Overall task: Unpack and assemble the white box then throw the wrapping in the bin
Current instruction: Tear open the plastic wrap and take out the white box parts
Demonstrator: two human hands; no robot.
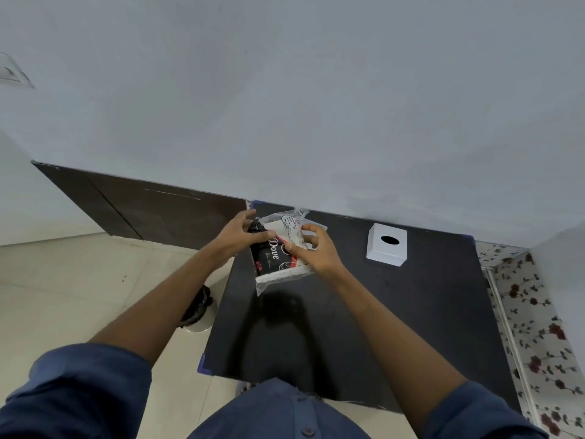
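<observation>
I hold a clear plastic-wrapped packet (278, 261) above the far left part of the black table (364, 327). Inside the wrapping are flat white pieces and a black card printed "Dove". My left hand (239, 236) grips the packet's upper left side, thumb across its front. My right hand (313, 251) pinches the wrapping at the packet's upper right. A white box with an oval hole in its top (386, 244) stands on the table to the right of my hands.
A white bin with a black liner (199, 312) stands on the tiled floor beside the table's left edge, partly hidden by my left forearm. A dark wooden panel (142, 210) runs along the wall at left. A floral cloth (531, 327) lies to the table's right.
</observation>
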